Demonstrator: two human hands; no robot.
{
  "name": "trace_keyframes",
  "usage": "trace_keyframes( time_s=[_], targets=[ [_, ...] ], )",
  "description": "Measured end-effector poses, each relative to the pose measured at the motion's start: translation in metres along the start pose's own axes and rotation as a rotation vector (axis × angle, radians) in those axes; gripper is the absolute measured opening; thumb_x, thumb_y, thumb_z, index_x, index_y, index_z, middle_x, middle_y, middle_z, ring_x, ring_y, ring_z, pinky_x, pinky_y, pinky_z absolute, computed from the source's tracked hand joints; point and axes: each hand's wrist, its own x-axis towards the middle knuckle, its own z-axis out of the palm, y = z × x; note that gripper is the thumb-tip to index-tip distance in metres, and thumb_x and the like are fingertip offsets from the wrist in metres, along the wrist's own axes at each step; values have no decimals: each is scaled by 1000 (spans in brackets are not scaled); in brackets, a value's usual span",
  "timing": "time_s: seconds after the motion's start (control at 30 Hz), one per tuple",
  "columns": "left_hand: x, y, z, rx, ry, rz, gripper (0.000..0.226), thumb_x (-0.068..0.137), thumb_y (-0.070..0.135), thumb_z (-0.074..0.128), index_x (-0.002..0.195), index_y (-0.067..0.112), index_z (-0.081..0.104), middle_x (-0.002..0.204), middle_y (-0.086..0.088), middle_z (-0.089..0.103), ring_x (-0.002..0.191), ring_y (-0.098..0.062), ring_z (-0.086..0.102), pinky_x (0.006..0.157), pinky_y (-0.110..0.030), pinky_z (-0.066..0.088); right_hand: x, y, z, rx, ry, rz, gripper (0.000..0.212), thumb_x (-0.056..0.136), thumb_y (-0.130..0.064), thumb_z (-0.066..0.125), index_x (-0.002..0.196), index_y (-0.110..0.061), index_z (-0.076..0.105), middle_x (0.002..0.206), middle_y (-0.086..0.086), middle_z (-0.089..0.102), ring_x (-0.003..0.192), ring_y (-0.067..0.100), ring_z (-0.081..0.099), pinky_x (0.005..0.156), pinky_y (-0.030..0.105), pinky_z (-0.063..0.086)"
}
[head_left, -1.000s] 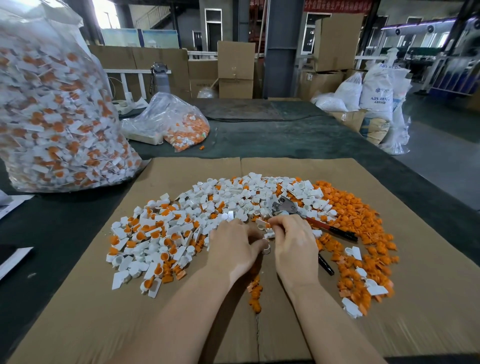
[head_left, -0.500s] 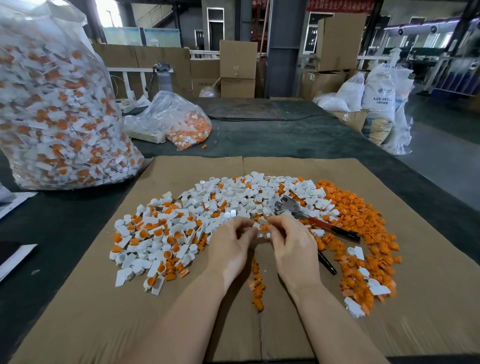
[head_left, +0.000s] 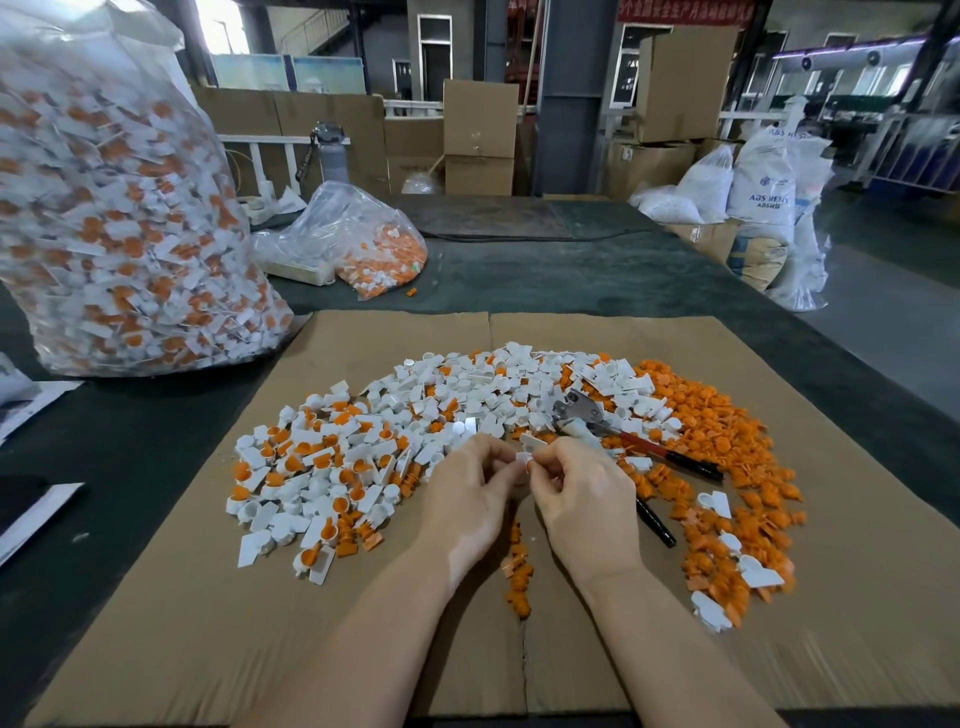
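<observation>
My left hand (head_left: 470, 499) and my right hand (head_left: 582, 499) meet over the middle of a flat cardboard sheet (head_left: 857, 597). Between their fingertips they pinch one small white plastic piece (head_left: 525, 453). Behind the hands lies a wide heap of white plastic pieces (head_left: 415, 410), several with orange inserts. A heap of loose orange pieces (head_left: 727, 447) spreads to the right. A short line of orange pieces (head_left: 517, 577) lies between my wrists.
Pliers with red and black handles (head_left: 623, 431) lie on the heap beside my right hand. A big clear bag of assembled pieces (head_left: 104, 218) stands at the left, a smaller bag (head_left: 358, 239) behind. Cardboard boxes (head_left: 480, 135) and white sacks (head_left: 763, 182) stand beyond the table.
Both hands have risen slightly and moved away from me, and their fingertips now pinch a white piece held higher over the heap. The camera has tilted a little.
</observation>
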Motion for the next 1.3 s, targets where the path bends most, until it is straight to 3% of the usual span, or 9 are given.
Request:
trace_keyframes(
  time_s=[0.2,0.33,0.43,0.53,0.7,0.87,1.2,1.3],
  targets=[
    [1,-1,0,-30,35,-12,20,92,22,58,77,34,53,75,8,63,72,-4,59,59,-6,40,-1,2,0,108,-34,49,5,86,-10,65,85,-8,70,77,0,67,73,13,60,68,27,51],
    [3,-4,0,-52,34,-35,9,94,22,55,89,30,56,80,5,64,80,-8,63,67,-14,45,0,2,0,155,13,50,15,86,-4,61,98,-9,68,87,1,66,83,13,58,76,26,49],
    [2,-5,-1,-71,33,-26,12,94,19,54,102,28,58,77,10,62,74,8,60,64,-5,41,0,2,-1,136,-12,-1,25,79,3,64,100,-10,69,84,-4,59,82,11,54,76,24,48],
    [2,-4,-2,-64,20,-7,17,95,18,53,102,34,56,79,17,60,72,18,55,63,1,38,1,3,-1,128,-56,-22,25,79,-1,68,101,-12,70,84,-4,59,84,13,55,78,26,49],
    [1,-4,-3,-77,10,-15,17,95,19,53,100,34,57,85,14,64,82,0,63,70,-10,42,1,4,-1,140,-77,-16,18,81,-5,69,98,-10,71,86,-1,61,84,14,55,80,31,51],
    [1,-4,-2,-119,11,-28,17,95,16,53,98,32,59,79,15,64,70,10,63,62,-1,40,2,3,-1,126,-72,-29,17,80,-4,70,97,-10,71,87,0,62,85,14,56,82,31,50],
    [1,-2,-3,-88,18,-40,11,93,20,56,97,30,61,76,12,62,70,15,56,61,1,37,2,5,0,114,-65,-40,18,79,-3,71,95,-11,71,86,0,63,86,15,56,81,31,51],
    [2,-2,-2,-64,20,-52,7,92,27,58,93,33,59,77,10,63,71,2,58,59,-3,38,2,5,0,105,-74,-40,19,79,-3,70,96,-12,71,86,-1,62,86,14,55,82,31,51]
  ],
)
